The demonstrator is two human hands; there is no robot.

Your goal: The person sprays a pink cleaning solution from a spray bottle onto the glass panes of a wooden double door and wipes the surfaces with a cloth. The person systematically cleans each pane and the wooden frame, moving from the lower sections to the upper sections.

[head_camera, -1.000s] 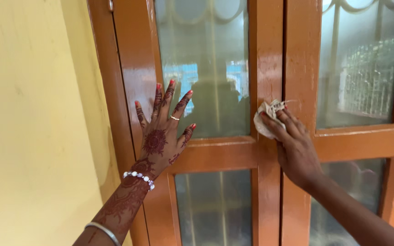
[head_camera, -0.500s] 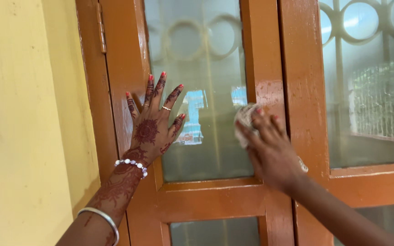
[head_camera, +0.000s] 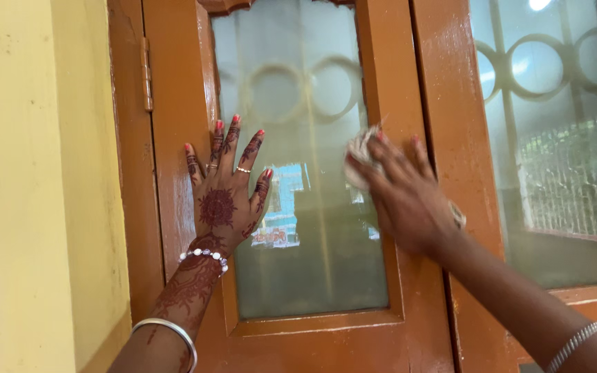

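Observation:
My left hand [head_camera: 224, 190], patterned with dark red henna and wearing rings and a bead bracelet, lies flat with fingers spread on the left edge of an orange-brown wooden window shutter [head_camera: 174, 103], partly over its frosted glass pane [head_camera: 291, 228]. My right hand [head_camera: 402, 193] presses a small crumpled pale cloth [head_camera: 358, 155] against the right side of that same pane, next to the wooden upright. Most of the cloth is hidden under my fingers.
A second shutter [head_camera: 443, 103] with a glass pane [head_camera: 561, 138] and a metal grille of rings behind it stands to the right. A yellow wall [head_camera: 36, 186] borders the frame on the left, with a hinge [head_camera: 146, 74] near the top.
My right hand with the cloth has moved from the wooden upright leftward onto the glass pane. The view has risen, showing the pane's upper part. My left hand stays flat on the shutter.

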